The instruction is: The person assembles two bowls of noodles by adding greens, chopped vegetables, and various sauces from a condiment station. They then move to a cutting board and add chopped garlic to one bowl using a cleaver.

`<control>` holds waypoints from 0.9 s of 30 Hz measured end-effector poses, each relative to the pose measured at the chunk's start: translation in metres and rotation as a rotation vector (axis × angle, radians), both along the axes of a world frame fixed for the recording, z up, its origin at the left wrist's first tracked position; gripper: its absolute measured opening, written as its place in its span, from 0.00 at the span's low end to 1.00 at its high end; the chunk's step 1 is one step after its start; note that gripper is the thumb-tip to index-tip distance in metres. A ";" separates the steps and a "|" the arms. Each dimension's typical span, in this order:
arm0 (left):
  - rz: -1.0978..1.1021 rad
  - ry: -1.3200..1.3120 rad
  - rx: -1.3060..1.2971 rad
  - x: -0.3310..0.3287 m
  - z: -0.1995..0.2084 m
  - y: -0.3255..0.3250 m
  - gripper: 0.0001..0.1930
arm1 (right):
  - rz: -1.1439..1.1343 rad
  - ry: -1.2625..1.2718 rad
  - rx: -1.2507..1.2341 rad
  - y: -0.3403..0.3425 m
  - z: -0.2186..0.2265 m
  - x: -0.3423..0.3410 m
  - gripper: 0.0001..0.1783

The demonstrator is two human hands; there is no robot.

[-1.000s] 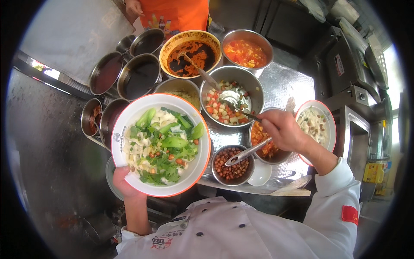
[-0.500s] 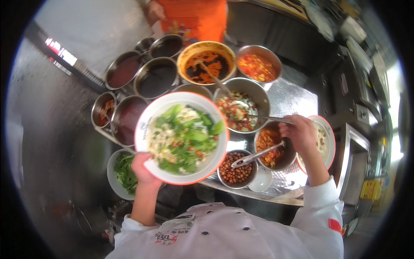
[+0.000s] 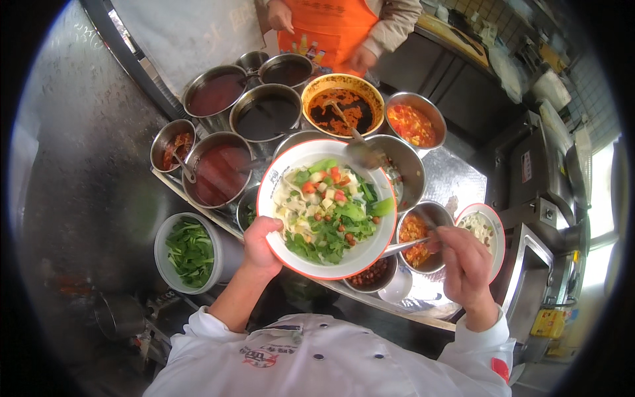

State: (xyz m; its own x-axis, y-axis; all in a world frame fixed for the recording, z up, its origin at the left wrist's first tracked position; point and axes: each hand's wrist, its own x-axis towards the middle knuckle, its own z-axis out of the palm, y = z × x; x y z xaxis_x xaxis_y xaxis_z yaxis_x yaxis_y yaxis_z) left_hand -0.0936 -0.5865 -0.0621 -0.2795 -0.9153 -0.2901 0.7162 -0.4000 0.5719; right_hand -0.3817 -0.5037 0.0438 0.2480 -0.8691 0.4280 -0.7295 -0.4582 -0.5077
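My left hand (image 3: pixel 262 245) grips the near-left rim of a white bowl (image 3: pixel 270 192) with an orange-red edge. Inside lie pale noodles (image 3: pixel 291 212), chopped greens (image 3: pixel 331 235), some brown nuts and a small heap of red and pale diced vegetables (image 3: pixel 327 186). My right hand (image 3: pixel 466 264) is closed round the handle of a ladle, blurred by motion. The ladle's head (image 3: pixel 366 156) hovers by the bowl's far right rim, over a steel pot (image 3: pixel 411 169) of diced vegetables that the bowl partly hides.
Steel pots of dark liquid (image 3: pixel 266 119) and red sauce (image 3: pixel 218 169), a yellowish pot (image 3: pixel 370 92) and a tomato pot (image 3: pixel 415 122) crowd the counter. A nut pot (image 3: pixel 372 276) sits nearest, another filled bowl (image 3: pixel 499 251) right, a greens tub (image 3: pixel 221 248) left. Opposite stands a person in an orange apron (image 3: pixel 334 33).
Diced vegetables now lie on the noodles. The ladle has come up out of the diced-vegetable pot. The bowl has shifted right in view, and more of the person opposite shows.
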 end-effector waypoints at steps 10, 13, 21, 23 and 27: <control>0.087 -0.056 -0.096 0.061 0.023 0.002 0.35 | -0.378 -0.249 0.378 -0.031 -0.044 -0.023 0.13; 0.230 -0.083 -0.178 0.096 0.035 0.004 0.34 | -0.546 0.181 0.060 -0.054 -0.046 -0.031 0.21; 0.488 -0.184 -0.124 0.222 0.030 -0.016 0.37 | -0.127 0.228 0.436 -0.218 -0.048 0.123 0.41; 0.496 -0.174 -0.152 0.244 0.030 -0.020 0.35 | -0.081 0.261 0.432 -0.257 -0.074 0.156 0.41; 0.639 -0.210 -0.096 0.276 0.034 -0.018 0.31 | -0.061 0.445 0.513 -0.290 -0.099 0.193 0.32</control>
State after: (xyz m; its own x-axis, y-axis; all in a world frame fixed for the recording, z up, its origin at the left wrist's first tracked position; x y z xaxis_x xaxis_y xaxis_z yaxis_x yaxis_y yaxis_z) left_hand 0.1822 -0.6040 -0.0286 0.3780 -0.9064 -0.1886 0.6649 0.1240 0.7365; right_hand -0.1891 -0.7936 -0.0552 0.2492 -0.9528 -0.1733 -0.9361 -0.1911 -0.2953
